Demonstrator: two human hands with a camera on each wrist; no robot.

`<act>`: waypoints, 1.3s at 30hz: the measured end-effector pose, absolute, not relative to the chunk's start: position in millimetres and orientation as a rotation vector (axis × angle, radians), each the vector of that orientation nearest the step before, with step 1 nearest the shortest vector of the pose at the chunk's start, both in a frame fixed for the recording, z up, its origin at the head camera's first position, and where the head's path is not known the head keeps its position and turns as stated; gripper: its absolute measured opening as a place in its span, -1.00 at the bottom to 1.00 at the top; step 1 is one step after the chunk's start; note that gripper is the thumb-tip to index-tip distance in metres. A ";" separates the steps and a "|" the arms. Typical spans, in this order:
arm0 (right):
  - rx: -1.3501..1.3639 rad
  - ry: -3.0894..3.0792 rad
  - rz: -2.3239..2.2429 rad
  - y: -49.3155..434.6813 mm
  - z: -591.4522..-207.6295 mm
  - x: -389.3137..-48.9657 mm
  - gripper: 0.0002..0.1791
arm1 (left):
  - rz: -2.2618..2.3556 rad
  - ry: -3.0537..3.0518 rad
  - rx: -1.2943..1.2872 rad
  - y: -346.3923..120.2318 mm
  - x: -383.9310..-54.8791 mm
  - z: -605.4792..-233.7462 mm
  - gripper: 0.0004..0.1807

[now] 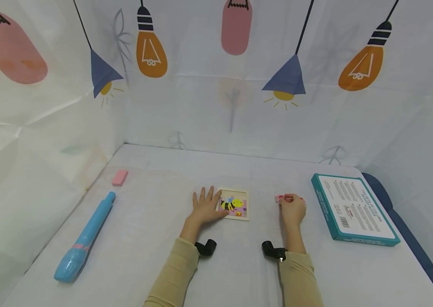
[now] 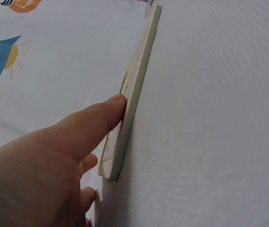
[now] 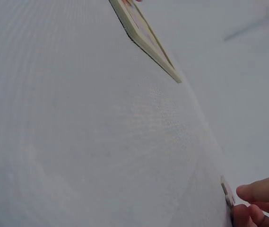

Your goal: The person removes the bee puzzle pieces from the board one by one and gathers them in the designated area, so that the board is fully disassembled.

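Note:
A small wooden bee puzzle board (image 1: 247,205) lies flat on the white table, its frame pale and its picture pink and yellow. My left hand (image 1: 203,209) rests at its left side with fingers spread straight. In the left wrist view the thumb (image 2: 94,118) presses on the board's near edge. To the right, my right hand (image 1: 293,210) bends its fingers around a small pink puzzle piece (image 1: 277,198) on the table. The right wrist view shows fingertips (image 3: 255,190) at the thin piece (image 3: 227,190); the hand covers part of it.
A teal and white box (image 1: 358,209) lies to the right of my right hand. On the left are a blue microphone-shaped object (image 1: 90,232) and a pink block (image 1: 119,178). A patterned white sheet (image 1: 201,106) hangs behind the table.

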State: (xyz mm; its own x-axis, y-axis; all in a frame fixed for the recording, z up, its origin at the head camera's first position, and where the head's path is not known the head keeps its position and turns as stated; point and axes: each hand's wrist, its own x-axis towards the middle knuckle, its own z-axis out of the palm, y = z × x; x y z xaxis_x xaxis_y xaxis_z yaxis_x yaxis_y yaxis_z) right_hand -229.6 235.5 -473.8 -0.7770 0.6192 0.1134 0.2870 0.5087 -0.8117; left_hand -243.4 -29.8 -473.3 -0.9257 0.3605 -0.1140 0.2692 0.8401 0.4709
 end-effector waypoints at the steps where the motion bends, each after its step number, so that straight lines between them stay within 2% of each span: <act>1: -0.748 -2.360 1.165 235.4 -473.7 -229.6 -0.77 | 0.677 2.821 0.485 -29.6 -243.5 -473.8 -0.12; 26: -0.530 -2.522 1.460 195.6 -469.3 -234.3 -0.72 | 0.783 2.773 0.590 -27.9 -244.6 -473.4 -0.34; 39: -0.117 -2.752 1.422 172.4 -474.9 -235.5 -0.75 | 0.785 2.799 0.690 -26.5 -244.0 -473.0 -0.44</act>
State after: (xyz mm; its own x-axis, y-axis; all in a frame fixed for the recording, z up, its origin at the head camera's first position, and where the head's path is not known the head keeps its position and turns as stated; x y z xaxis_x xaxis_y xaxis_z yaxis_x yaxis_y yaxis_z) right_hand -235.5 172.4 -474.9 -0.9963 0.0862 0.0028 0.0475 0.5764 -0.8158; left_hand -244.0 -26.5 -473.0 -0.8822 0.4704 -0.0229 0.3898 0.7566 0.5251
